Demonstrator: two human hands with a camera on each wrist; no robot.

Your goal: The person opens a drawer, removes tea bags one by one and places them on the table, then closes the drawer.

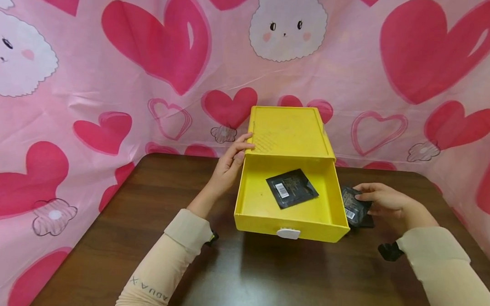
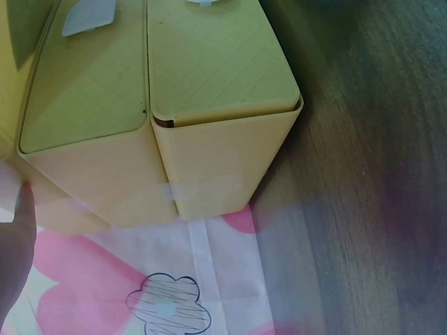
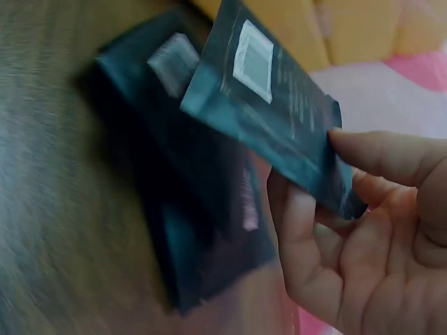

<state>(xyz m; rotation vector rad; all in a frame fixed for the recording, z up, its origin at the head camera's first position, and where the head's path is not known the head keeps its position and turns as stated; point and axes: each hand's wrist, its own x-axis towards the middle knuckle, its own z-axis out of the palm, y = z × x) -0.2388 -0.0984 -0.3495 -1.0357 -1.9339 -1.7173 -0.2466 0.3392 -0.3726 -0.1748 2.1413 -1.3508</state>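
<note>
What the right hand (image 1: 388,202) holds: a flat, glossy black packet (image 1: 351,205) with a white barcode label, pinched near one edge between thumb and fingers, just right of the open yellow plastic drawer (image 1: 262,224).
Left hand (image 1: 225,168): fingers laid fairly straight against the left side and top edge of the yellow plastic drawer unit (image 1: 289,130), grasping nothing.
Drawer floor: one similar flat black packet (image 1: 292,188), barcode up, apart from the walls.
Dark brown wooden surface (image 1: 178,182): at least two loose black packets (image 3: 188,167) overlapping under the held one, right of the unit.
Packet feel: likely light, thin and bendable, perhaps slippery; contents hidden.
Packet hold: probably best by a sealed edge or corner, pinched gently, without squeezing its middle.
</note>
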